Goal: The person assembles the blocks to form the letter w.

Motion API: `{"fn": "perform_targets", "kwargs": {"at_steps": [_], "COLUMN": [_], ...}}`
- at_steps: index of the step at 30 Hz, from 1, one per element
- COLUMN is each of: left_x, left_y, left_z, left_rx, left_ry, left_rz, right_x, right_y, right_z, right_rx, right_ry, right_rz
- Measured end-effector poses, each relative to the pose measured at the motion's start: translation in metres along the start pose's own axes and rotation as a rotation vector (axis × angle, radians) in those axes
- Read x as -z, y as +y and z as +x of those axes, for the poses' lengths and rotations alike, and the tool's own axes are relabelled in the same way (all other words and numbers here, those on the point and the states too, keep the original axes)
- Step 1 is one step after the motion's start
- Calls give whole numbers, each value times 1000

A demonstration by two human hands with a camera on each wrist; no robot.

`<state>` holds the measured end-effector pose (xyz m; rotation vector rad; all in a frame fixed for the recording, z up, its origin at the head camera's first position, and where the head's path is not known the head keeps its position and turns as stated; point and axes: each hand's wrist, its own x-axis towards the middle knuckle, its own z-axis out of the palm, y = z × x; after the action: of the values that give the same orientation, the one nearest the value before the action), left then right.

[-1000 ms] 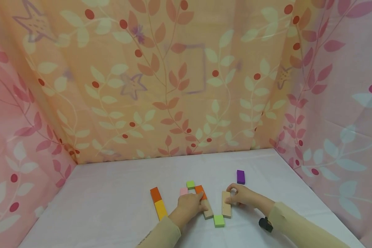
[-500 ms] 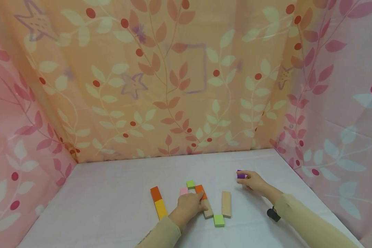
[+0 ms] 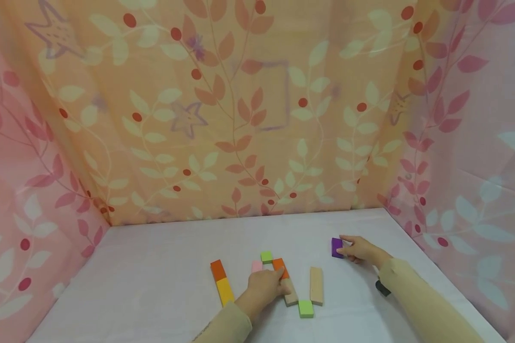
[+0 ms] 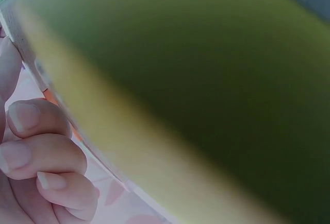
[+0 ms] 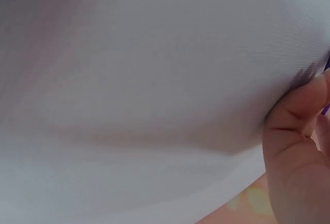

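In the head view my right hand [image 3: 360, 250] has thumb and index finger at the right part of a purple block [image 3: 335, 247], pinching it on the table. A sliver of purple shows by the thumb [image 5: 299, 116] in the right wrist view. My left hand [image 3: 262, 288] lies against an orange block [image 3: 278, 263] and a plain wooden block [image 3: 290, 296] set end to end. Its index finger and thumb touch them; the other fingers [image 4: 56, 152] are curled in the left wrist view. Whether it grips either block is hidden. A pink block [image 3: 256, 265] is partly covered.
A light green block [image 3: 266, 257] sits behind the left hand, and another green block [image 3: 306, 308] in front. A second wooden block [image 3: 316, 286] stands between the hands. An orange-red block [image 3: 218, 270] and a yellow block [image 3: 225, 289] line up left. Patterned curtains [image 3: 257, 143] enclose the white table [image 3: 163, 267].
My right hand has left the wooden block and gone away and right to the purple block; its fingertips now sit at that block's right part. The left hand has stayed put.
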<state>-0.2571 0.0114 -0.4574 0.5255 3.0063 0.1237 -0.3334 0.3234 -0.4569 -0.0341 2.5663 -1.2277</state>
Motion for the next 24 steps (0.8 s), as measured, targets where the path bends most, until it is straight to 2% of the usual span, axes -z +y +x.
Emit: {"fn": "perform_targets", "kwargs": {"at_steps": [8,15,20,24], "left_x": [2,3,1,1], "left_y": [2,2,1,1], "left_z": [-5,-5,-4,-4], "left_rx": [-4,2,-5,-9], "left_ry": [11,12,21,19], "left_rz": [8,-2,8,-1], "right_x": [-6,-16,-24,-31], "right_y": [-6,-5,-10,-19], "right_z": [-4,-3,-6,-9], "right_rx": [-45,-60,30,82], "right_ry": [68,193,251,244], "right_rz": [-21,76,109,165]}}
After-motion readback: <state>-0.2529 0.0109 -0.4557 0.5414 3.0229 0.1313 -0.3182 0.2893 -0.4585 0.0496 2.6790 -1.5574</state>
